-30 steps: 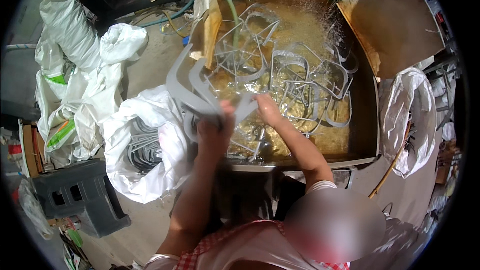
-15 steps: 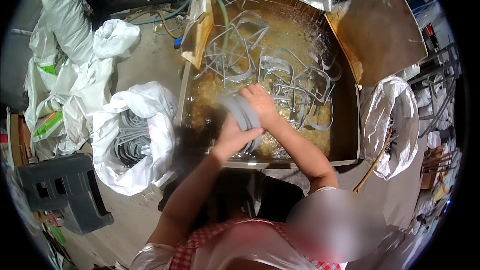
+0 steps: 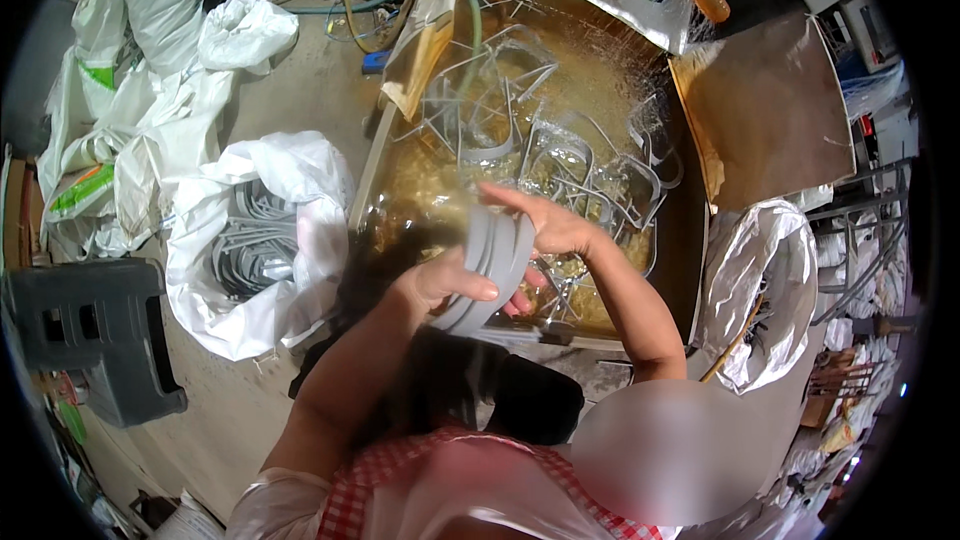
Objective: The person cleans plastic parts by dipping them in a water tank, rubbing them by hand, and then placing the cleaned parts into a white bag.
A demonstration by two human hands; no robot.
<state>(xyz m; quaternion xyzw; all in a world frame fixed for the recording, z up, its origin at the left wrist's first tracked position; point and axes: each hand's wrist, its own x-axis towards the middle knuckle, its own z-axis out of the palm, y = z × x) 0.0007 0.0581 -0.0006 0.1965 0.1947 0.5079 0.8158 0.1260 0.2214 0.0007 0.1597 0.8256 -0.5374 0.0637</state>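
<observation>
Between my hands, over the near edge of the water basin, is a bundle of grey curved flat strips, stacked side by side. My left hand is closed round the bundle's lower left, thumb across the front. Reddish fingertips show past the bundle's right side. My right hand clasps its upper right, one finger stretched out behind the top. Beyond them, several loose bent grey strips lie tangled in the basin's brownish water. The strips' lower ends are blurred.
A white sack of similar strips stands left of the basin, by a dark plastic stool. Another open sack stands at the right. A brown-stained board leans along the far right side. A hose hangs into the basin.
The bundle has come closer to me, toward the basin's near edge, and stands more upright. My right hand has shifted from its top to its right side. The view has turned slightly.
</observation>
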